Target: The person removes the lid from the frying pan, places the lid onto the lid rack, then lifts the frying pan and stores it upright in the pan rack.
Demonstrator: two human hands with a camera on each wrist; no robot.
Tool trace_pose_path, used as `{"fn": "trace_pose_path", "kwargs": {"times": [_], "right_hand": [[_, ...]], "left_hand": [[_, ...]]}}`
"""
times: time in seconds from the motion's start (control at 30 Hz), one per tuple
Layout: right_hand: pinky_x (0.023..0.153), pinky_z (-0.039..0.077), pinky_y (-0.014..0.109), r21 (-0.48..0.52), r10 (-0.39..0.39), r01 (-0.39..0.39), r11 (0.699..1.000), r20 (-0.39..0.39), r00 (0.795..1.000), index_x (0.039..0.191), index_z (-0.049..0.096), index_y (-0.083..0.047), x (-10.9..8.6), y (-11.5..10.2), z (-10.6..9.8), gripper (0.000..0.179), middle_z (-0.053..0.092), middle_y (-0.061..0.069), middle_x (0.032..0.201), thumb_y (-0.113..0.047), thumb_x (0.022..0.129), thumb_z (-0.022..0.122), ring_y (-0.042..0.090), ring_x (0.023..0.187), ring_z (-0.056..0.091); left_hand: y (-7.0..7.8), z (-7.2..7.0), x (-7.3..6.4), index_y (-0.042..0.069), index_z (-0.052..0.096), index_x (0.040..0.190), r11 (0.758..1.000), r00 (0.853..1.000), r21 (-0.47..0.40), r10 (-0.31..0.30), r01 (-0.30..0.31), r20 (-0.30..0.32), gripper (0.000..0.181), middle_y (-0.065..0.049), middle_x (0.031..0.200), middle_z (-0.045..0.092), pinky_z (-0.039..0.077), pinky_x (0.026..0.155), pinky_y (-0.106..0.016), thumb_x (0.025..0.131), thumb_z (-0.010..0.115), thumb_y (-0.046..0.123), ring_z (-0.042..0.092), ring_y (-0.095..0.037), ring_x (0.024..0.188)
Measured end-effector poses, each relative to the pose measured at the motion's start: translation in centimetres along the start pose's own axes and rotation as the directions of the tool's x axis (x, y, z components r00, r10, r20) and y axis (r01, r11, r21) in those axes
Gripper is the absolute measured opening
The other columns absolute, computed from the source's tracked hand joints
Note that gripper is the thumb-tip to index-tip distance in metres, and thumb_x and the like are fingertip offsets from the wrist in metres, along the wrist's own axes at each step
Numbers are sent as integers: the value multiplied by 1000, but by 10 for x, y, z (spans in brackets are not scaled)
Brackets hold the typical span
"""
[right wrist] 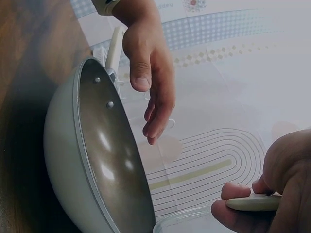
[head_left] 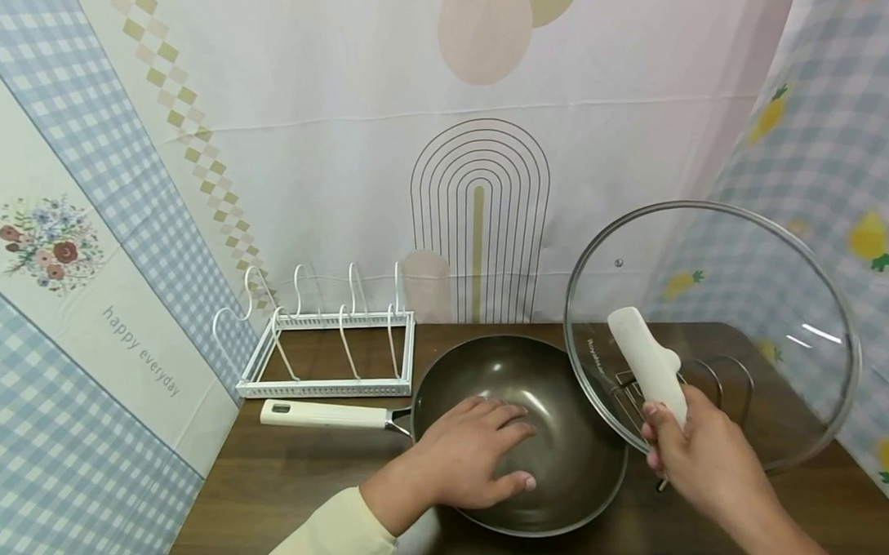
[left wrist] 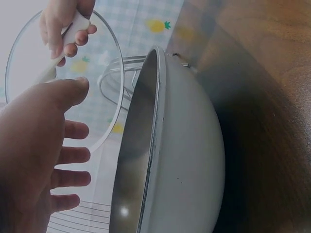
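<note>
A wok (head_left: 569, 469) with a dark inside, a pale outside and a cream handle (head_left: 324, 414) stands on the table, its handle pointing left. Over its opening hovers my left hand (head_left: 468, 452), palm down with fingers spread and holding nothing; the left wrist view shows the hand apart from the rim. My right hand (head_left: 715, 456) grips the white handle (head_left: 646, 360) of a round glass lid (head_left: 769, 299) with a metal rim. The lid is raised and tilted at the wok's right side. In the right wrist view, only the lid's edge (right wrist: 189, 216) shows.
At the back left stands a white rack (head_left: 327, 389) with several curved wire dividers. Behind the glass lid, a metal wire rack (head_left: 742, 389) rests on the brown table (head_left: 276, 496). Patterned cloths (head_left: 323, 175) hang behind and on both sides.
</note>
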State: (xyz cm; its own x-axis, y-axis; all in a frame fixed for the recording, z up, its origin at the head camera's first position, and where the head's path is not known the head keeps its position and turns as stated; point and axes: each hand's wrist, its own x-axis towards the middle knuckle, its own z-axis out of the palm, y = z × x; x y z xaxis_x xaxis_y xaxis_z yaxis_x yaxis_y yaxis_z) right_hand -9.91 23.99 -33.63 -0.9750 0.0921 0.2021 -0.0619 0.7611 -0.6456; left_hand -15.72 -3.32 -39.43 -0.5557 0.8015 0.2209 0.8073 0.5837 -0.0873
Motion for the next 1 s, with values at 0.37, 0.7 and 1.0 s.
{"fn": "trace_pose_path", "kwargs": {"times": [0.37,0.7,1.0], "right_hand": [[42,46,28,20,18,-18,1000,5,1000,107,45,-4,-1,1,-5,35,61,8,77,-38,99,40,13,52,58],[43,46,28,6,19,-19,1000,-2,1000,107,45,-3,-1,4,-10,38,60,8,77,-40,99,39,14,52,57],[45,46,28,3,24,-24,1000,3,1000,107,45,-4,-1,8,-12,37,60,7,78,-39,99,39,12,53,58]], "left_hand": [[4,-4,5,27,47,133,1000,1000,19,7,-7,27,63,3,138,43,25,107,-41,89,30,68,39,-19,127],[7,-5,11,26,45,136,1000,999,1,8,-8,53,66,3,140,40,25,107,-43,89,26,69,35,-21,129],[8,-5,15,27,46,135,1000,999,9,17,-17,46,64,3,139,41,28,105,-44,89,28,68,37,-19,128]]}}
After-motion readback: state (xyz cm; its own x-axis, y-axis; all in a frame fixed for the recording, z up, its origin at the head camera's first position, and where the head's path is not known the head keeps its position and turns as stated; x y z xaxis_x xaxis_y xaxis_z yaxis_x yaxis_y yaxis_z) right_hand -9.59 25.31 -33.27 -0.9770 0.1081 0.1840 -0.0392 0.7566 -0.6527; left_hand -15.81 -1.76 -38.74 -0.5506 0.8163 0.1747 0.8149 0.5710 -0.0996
